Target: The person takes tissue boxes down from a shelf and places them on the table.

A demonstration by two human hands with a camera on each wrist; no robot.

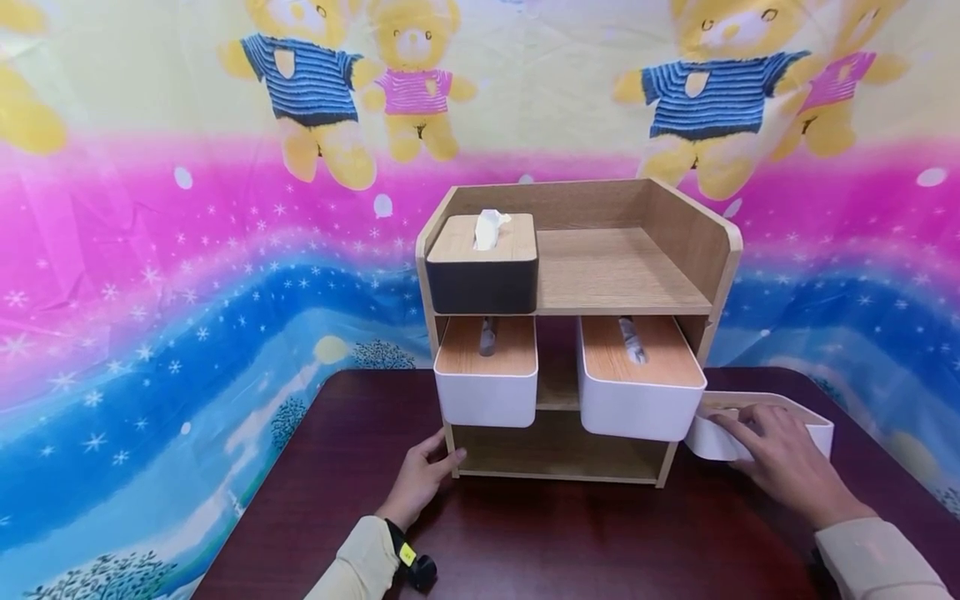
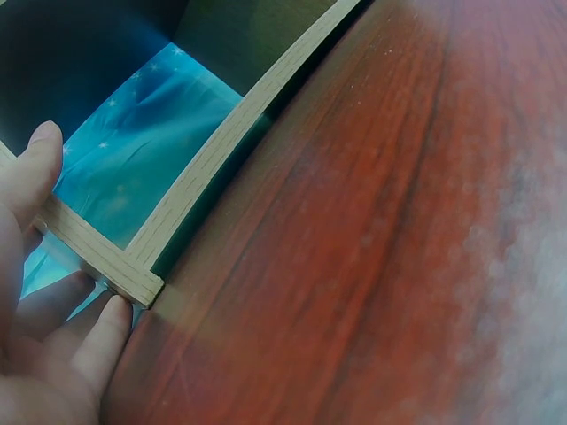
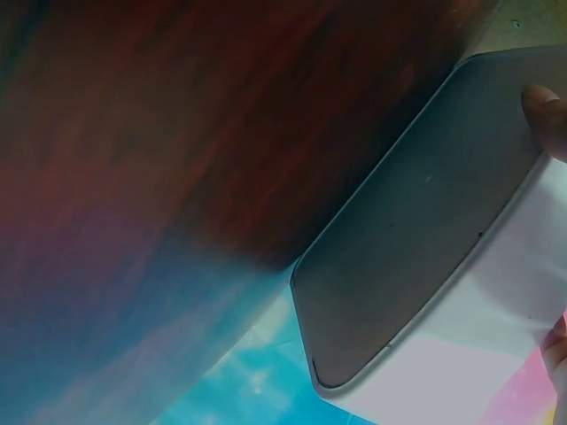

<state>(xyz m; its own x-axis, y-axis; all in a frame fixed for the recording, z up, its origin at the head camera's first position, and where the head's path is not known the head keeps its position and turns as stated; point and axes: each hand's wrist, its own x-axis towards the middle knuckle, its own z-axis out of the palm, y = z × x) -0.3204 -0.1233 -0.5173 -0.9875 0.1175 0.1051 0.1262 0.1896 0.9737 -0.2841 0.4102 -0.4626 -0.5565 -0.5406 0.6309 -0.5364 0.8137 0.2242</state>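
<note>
A light wooden desk shelf stands on the table. My left hand grips the bottom of its left side panel, the thumb on one side and the fingers on the other. Right of the shelf, my right hand holds a white tissue box with a tan, white-rimmed top. In the right wrist view the thumb lies on the flat grey-looking face of this box, and fingertips touch its white side. Much of the box is hidden behind the hand in the head view.
On the shelf's top level, at left, sits a black tissue box with a wooden lid. Two white tissue boxes, left and right, jut out from the middle level. A dark red table lies below, a bear-print cloth behind.
</note>
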